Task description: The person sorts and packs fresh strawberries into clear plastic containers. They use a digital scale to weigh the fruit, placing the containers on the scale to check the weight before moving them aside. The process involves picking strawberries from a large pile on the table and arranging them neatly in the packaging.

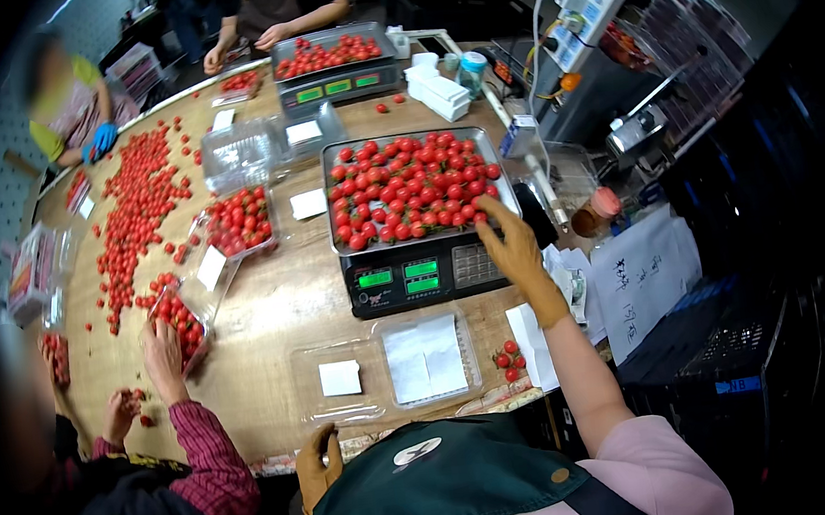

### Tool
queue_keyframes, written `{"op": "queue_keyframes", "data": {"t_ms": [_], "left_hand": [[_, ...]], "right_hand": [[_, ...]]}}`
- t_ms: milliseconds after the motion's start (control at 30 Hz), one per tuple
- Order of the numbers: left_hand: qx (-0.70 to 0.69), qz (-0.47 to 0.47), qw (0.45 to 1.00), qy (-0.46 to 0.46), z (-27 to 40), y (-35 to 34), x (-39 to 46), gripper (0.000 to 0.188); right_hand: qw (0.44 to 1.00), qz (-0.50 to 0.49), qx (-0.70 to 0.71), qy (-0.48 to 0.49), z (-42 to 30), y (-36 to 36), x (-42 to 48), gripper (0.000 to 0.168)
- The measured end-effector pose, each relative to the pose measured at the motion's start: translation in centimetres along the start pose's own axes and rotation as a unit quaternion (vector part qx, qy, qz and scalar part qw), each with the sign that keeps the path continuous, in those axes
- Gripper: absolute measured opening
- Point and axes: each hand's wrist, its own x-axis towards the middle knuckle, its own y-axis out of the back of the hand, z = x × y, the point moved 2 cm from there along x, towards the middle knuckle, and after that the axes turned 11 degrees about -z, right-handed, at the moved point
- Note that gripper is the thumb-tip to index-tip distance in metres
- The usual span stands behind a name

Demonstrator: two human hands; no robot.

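My right hand point(517, 250), in a tan glove, reaches to the right front corner of a metal tray point(498, 196), its fingertips at the cherry tomatoes point(412, 186) heaped there. Whether it grips one I cannot tell. The tray sits on a black digital scale point(426, 279) with lit green displays. My left hand point(319, 463), also gloved, is at the table's front edge with fingers curled; its grip is unclear. Before me lies an open clear plastic clamshell box point(470, 334) with white paper point(424, 358) in one half and a white card point(340, 378) on the other. A few tomatoes point(510, 360) lie to its right.
On the left, a co-worker's hand point(163, 355) is at a filled clamshell point(182, 327). Loose tomatoes point(140, 180) spread over the wooden table point(264, 348). A second scale point(338, 84) stands at the back. Papers point(645, 278), a jar point(596, 212) and a power strip point(584, 21) are at the right.
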Motion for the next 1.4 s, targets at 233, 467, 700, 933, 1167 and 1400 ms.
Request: {"op": "queue_keyframes", "data": {"t_ms": [233,467,700,933,1167,1400], "left_hand": [[0.0,-0.077,0.972,-0.222,14.0,-2.9,16.0,0.026],[0.11,-0.026,0.96,-0.257,12.4,-2.7,29.0,0.045],[0.183,-0.028,0.958,-0.221,12.6,-6.2,30.7,0.082],[0.178,-0.028,0.966,-0.185,13.6,-7.3,31.9,0.098],[0.205,-0.023,0.974,-0.09,13.9,-8.0,32.1,0.093],[-0.255,-0.232,0.937,-0.048,13.1,-7.1,33.2,0.055]], "right_hand": [[0.972,-0.063,-0.191,0.12,2.9,-6.3,7.8,0.052],[0.982,-0.083,-0.169,0.014,-1.4,-5.5,7.4,0.044],[0.982,-0.118,-0.148,-0.017,-4.3,-9.8,4.9,0.046],[0.972,-0.189,-0.114,-0.081,-4.4,-10.9,7.6,0.07],[0.972,-0.167,-0.14,-0.088,-4.3,-12.3,7.0,0.068],[0.947,-0.146,0.246,-0.149,-2.0,-13.2,7.8,0.068]]}}
